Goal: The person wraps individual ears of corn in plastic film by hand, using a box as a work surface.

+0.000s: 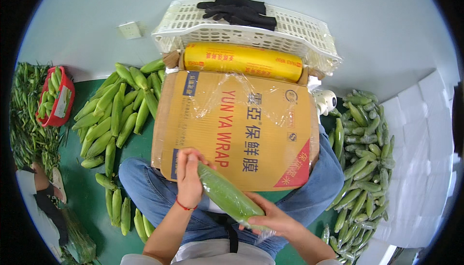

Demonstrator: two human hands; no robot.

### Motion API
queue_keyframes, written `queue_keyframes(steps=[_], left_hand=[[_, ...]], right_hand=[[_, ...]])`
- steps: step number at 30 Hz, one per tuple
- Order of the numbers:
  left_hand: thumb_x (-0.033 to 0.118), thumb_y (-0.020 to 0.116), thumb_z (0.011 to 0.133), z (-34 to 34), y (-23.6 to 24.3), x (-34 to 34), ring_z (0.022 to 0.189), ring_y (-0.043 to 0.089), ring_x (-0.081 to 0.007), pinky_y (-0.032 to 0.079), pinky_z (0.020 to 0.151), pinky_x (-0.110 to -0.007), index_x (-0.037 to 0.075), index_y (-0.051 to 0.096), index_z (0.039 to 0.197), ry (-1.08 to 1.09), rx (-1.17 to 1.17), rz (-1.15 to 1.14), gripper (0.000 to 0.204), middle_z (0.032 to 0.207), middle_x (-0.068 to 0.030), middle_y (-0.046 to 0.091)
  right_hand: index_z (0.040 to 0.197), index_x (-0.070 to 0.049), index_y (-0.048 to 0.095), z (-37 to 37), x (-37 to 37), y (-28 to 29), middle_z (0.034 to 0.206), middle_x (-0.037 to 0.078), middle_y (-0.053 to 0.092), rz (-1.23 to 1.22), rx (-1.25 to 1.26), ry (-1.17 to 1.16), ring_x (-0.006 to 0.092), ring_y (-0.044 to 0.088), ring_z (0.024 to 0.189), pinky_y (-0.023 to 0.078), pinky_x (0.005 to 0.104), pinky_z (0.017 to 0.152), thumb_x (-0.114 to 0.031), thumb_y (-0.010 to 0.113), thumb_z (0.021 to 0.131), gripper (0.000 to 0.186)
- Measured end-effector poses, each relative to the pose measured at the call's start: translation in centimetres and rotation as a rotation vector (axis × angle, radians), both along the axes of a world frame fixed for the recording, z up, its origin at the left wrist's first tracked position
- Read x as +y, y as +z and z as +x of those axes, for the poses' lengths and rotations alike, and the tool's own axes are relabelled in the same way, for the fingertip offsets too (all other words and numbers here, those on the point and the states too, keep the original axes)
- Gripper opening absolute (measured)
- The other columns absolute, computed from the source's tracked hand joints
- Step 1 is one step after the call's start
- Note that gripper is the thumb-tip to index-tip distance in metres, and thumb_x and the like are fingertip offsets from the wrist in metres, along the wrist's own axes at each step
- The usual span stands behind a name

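Note:
An ear of corn in its green husk (226, 193), covered in clear plastic film, lies slantwise between my hands above my lap. My left hand (189, 177) grips its upper left end. Around the lower right end curl the fingers of my right hand (271, 216), where loose film hangs off the tip. Just beyond is a cardboard box (232, 134) resting at my legs, its top covered with film. A yellow roll of cling film (241, 62) lies along the box's far edge.
Behind the roll, black gloves (239, 11) lie on a white plastic crate (251, 35). Unwrapped corn (116, 110) is heaped left, wrapped corn (362, 168) right. Farther left are a red basket (64, 103) and another person's leg (46, 187). White padded sheeting (415, 154) lines the right side.

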State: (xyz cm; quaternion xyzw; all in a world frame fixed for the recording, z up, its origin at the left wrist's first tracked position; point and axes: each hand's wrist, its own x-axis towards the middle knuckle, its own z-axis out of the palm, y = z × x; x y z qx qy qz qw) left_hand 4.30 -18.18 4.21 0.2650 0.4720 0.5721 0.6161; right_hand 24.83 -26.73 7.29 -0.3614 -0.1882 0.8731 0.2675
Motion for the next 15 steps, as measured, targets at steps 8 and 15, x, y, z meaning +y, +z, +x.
queue_keyframes(steps=[8, 15], left_hand=[[0.032, 0.026, 0.105, -3.1, -1.6, -3.8, 0.075, 0.055, -0.0154, 0.044, 0.068, -0.028, -0.002, 0.059, 0.085, -0.059, 0.555, 0.252, 0.051, 0.081, -0.0086, 0.057], [0.065, 0.031, 0.094, -2.0, -2.7, -8.6, 0.032, 0.037, -0.0163, 0.028, 0.028, -0.028, 0.010, 0.058, 0.095, -0.661, -0.428, -0.954, 0.061, 0.055, -0.0090, 0.051]], right_hand=[[0.120, -0.006, 0.061, 3.3, 1.5, 4.4, 0.114, 0.011, 0.064, 0.723, -0.629, -0.142, 0.0194, 0.066, 0.079, 0.053, 0.0287, 0.071, -0.015, 0.075, 0.081, 0.042], [0.102, 0.000, 0.064, 2.7, 3.1, 3.4, 0.080, 0.008, 0.067, 1.016, -0.266, -0.583, 0.0181, 0.064, 0.066, 0.052, 0.0330, 0.070, -0.006, 0.062, 0.089, 0.015]])
